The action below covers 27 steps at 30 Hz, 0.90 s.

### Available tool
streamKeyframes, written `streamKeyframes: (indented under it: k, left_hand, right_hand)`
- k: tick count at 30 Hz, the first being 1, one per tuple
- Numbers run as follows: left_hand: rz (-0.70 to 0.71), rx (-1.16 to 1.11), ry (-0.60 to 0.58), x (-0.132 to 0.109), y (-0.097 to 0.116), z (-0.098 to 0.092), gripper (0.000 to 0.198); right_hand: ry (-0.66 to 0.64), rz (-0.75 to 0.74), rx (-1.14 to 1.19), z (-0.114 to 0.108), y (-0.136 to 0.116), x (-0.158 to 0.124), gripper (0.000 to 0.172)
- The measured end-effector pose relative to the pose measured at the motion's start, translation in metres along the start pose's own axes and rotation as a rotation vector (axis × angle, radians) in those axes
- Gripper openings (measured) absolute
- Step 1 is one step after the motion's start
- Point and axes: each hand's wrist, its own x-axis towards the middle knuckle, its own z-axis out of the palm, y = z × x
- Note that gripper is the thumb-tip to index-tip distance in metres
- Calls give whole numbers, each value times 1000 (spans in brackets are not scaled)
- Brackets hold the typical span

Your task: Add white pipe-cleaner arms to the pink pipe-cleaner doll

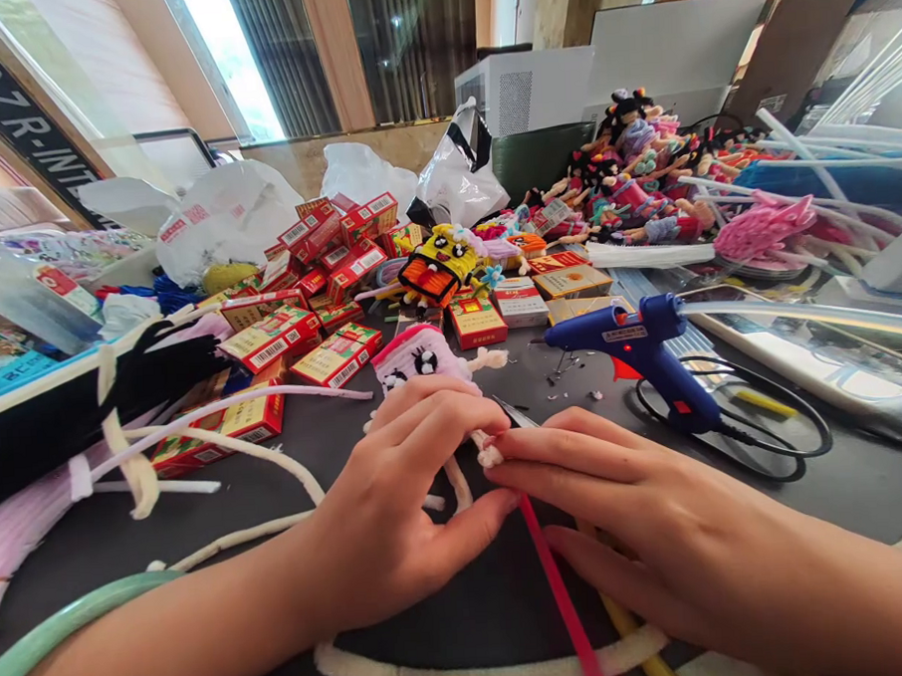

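Observation:
A pink fuzzy doll (427, 362) with black-and-white eyes lies on the dark table, partly hidden behind my left hand (419, 479). That hand's fingers curl over the doll's lower side, and its thumb reaches the top of a red stem (555, 583). My right hand (599, 481) pinches close by, its fingertips at a small cream fuzzy end (490, 453) between the two hands. A metal tip shows just above the right fingertips; what it belongs to is hidden. The red stem runs down toward the table's near edge.
A blue glue gun (642, 355) with a coiled black cable lies at the right. Red and yellow boxes (272, 336) pile up at the left, around a yellow figure (448, 263). Many dolls (639, 190) are heaped behind. Cream stems (488, 672) curve across the front.

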Motion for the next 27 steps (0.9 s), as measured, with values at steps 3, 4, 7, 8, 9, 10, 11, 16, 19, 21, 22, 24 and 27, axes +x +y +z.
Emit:
streamKeyframes:
  k: [3,4,7,8,9,10,11,16,19,21,22,24,27]
  left_hand:
    - [-1,33,9,-1,-1,1,25]
    - [-6,41,6,-1,-1,1,25]
    - [-19,56,-1,-1,-1,1,23]
    - [-23,61,-4,-1,-1,1,22]
    - [-27,67,-10,-1,-1,2,22]
    - [-31,73,-16,-1,-1,2,22]
    - [-33,78,-21,-1,-2,1,21]
    - [-44,80,-31,-2,-3,1,19]
    - [-37,81,-32,-1,-3,2,18]
    - [-33,78,-31,0,-3,2,18]
    - [-32,75,-33,0,-3,2,18]
    - [-31,71,-39,1,-3,2,17]
    - [-32,66,-52,2,-3,2,14]
  right_hand:
    - [6,-19,-17,0,0,0,42]
    - [5,-26,-18,0,0,0,42]
    - [6,-37,-19,1,1,2,43]
    - [6,-36,-21,1,1,2,43]
    - [9,-31,-24,1,1,3,43]
    - [13,-24,-24,1,1,3,43]
    - [16,-22,-25,1,1,3,43]
    - [5,-30,-28,2,2,2,42]
    - [2,-21,-32,3,2,2,43]
    - [-1,-21,-33,4,2,2,43]
    - [-1,-22,-34,4,2,2,42]
    - [0,-24,-34,4,3,2,42]
    - [1,-21,-37,4,2,2,42]
